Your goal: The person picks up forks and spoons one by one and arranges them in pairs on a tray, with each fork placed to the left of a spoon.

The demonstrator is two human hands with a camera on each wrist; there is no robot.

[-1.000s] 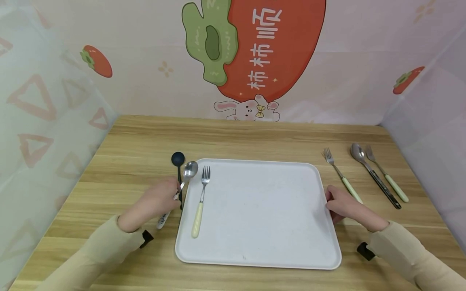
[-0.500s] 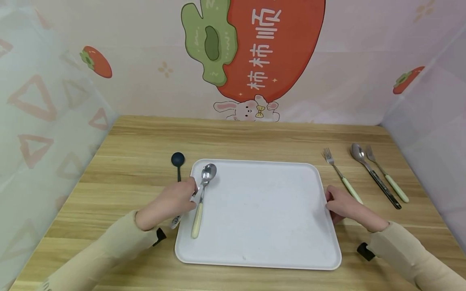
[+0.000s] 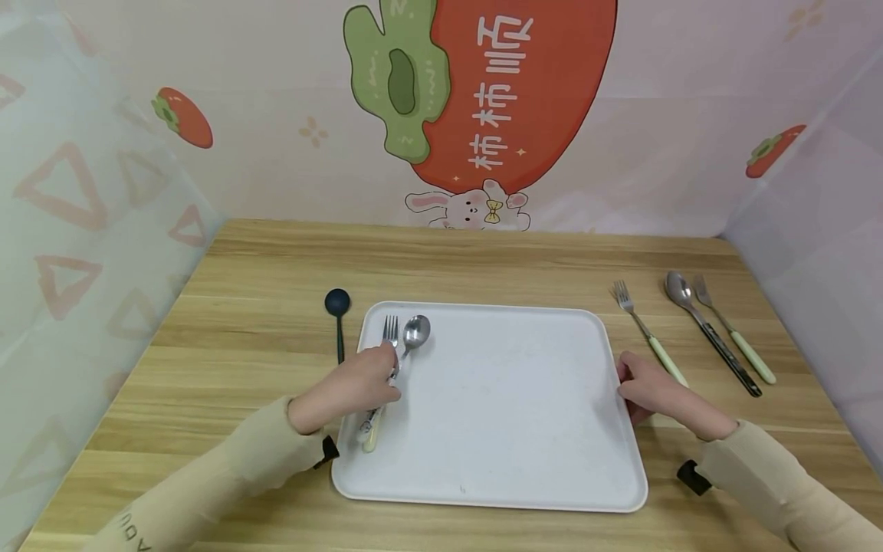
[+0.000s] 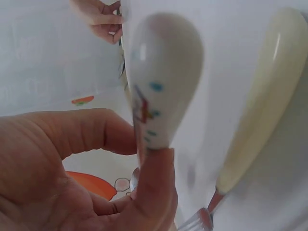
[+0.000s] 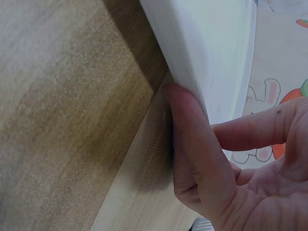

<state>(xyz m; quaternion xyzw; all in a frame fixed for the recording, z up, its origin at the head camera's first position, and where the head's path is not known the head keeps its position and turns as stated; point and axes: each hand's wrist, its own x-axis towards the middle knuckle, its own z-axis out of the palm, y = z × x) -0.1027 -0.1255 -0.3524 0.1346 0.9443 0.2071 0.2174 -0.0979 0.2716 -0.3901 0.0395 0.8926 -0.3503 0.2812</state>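
My left hand (image 3: 362, 381) pinches a spoon (image 3: 417, 331) by its handle, above the left part of the white tray (image 3: 510, 406). The spoon's bowl points away from me; its white handle end (image 4: 166, 62) carries a small coloured print in the left wrist view. Under that hand lies a fork (image 3: 391, 328) with a cream handle (image 4: 264, 101), partly hidden by the fingers. At the tray's right edge, my right hand (image 3: 647, 387) grips the rim (image 5: 175, 53) between thumb and fingers.
A black spoon (image 3: 338, 303) lies on the wooden table (image 3: 276, 268) left of the tray. To the right lie a fork (image 3: 648, 335), a spoon with a dark handle (image 3: 717, 341) and another fork with a pale green handle (image 3: 748, 354). Printed walls stand behind and at both sides.
My left hand has carried the spoon rightward from beside the tray, across its left edge, to over the cream-handled fork. My right hand has stayed on the rim.
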